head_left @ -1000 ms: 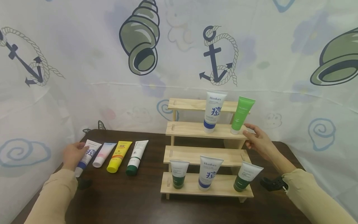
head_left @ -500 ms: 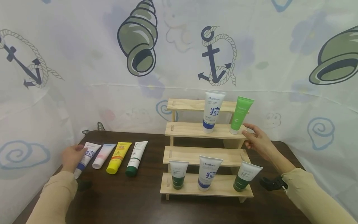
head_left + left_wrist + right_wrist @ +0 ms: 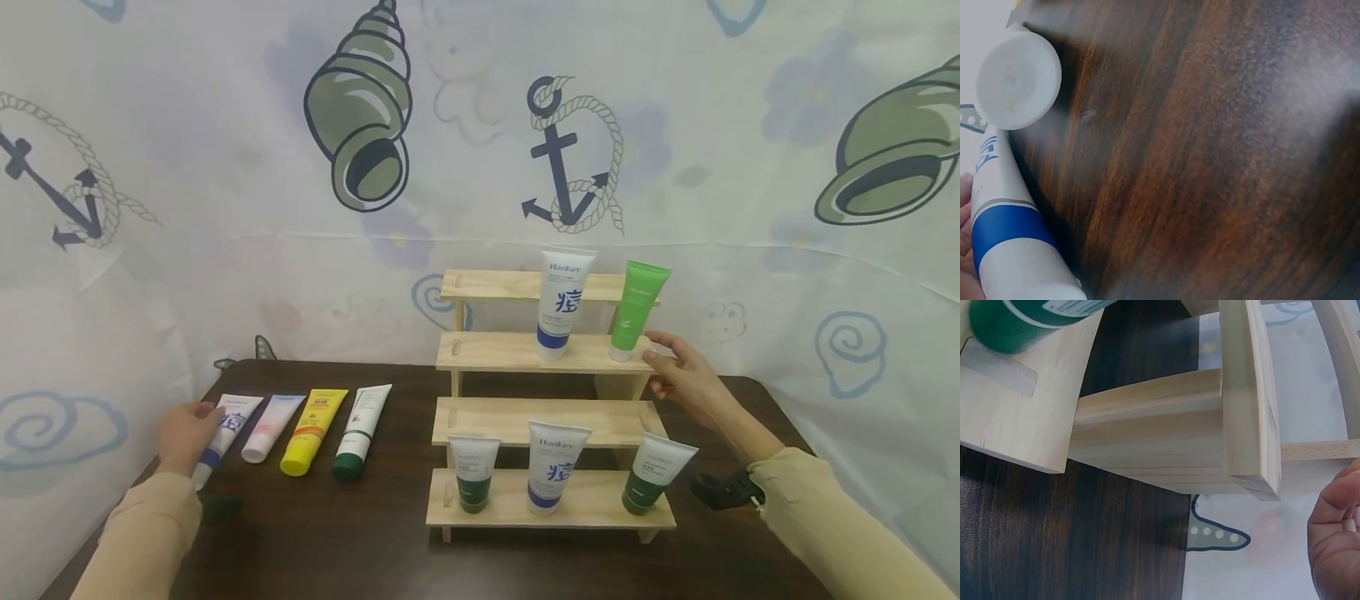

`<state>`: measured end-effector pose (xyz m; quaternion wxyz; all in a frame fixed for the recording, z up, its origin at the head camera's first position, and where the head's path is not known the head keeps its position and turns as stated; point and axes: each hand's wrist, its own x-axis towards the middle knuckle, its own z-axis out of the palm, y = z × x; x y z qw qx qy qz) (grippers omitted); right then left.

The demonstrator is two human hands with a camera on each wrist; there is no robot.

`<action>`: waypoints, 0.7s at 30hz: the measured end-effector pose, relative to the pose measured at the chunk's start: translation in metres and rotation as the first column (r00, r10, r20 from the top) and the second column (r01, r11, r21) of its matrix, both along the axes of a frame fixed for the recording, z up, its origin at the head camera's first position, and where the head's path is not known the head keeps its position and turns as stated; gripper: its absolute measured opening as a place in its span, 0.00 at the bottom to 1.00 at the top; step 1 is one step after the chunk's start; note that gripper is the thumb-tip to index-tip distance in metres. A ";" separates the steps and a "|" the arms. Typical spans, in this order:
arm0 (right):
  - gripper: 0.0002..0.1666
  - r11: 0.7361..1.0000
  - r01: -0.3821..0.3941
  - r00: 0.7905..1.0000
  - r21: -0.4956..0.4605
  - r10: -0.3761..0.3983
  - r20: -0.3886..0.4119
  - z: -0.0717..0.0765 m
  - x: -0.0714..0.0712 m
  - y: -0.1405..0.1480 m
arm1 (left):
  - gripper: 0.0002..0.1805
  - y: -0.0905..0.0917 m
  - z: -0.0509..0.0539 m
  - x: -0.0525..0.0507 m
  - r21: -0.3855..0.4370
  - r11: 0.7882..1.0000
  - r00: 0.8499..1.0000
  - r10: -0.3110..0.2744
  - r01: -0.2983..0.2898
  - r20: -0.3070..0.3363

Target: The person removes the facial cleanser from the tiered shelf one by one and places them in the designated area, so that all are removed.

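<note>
At the left of the table in the head view, my left hand [image 3: 183, 435] holds a white cosmetic tube with a blue band [image 3: 227, 423], which lies flat. In the left wrist view the tube [image 3: 1013, 231] shows its blue band, with fingertips [image 3: 965, 231] along its left side. My right hand [image 3: 686, 379] grips the right end of the third tier of a wooden stepped display rack [image 3: 491, 350], thumb in front. Right beside it a green tube [image 3: 637, 308] stands on its cap, leaning back. The right wrist view shows only part of that hand [image 3: 1338, 537].
A pink-and-white tube [image 3: 272, 429], a yellow tube [image 3: 313, 433] and a white tube with green cap [image 3: 363, 433] lie alongside. Tall white-blue tubes [image 3: 562, 304] and small green-capped tubes [image 3: 474, 471] stand on the rack. A patterned cloth [image 3: 480, 125] hangs behind the dark table [image 3: 315, 542].
The head view has shifted slightly, so everything sits a little lower and further left. Both hands keep their places at the tube and the rack.
</note>
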<state>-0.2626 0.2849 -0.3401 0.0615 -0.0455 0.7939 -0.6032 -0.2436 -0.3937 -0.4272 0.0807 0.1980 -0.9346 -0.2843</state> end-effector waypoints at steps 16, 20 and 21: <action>0.41 1.000 0.009 1.000 0.013 -0.008 -0.006 -0.002 0.005 -0.003 | 0.28 0.010 0.019 0.002 0.004 1.000 0.995 -0.005 0.006 -0.104; 0.40 1.000 0.016 1.000 0.014 -0.015 -0.013 -0.003 0.007 -0.003 | 0.28 0.031 0.033 -0.002 0.064 0.998 0.988 -0.015 0.025 -0.156; 0.40 1.000 0.017 1.000 0.016 -0.017 -0.014 -0.003 0.008 -0.004 | 0.28 0.038 0.037 -0.003 0.087 0.996 0.985 -0.016 0.031 -0.169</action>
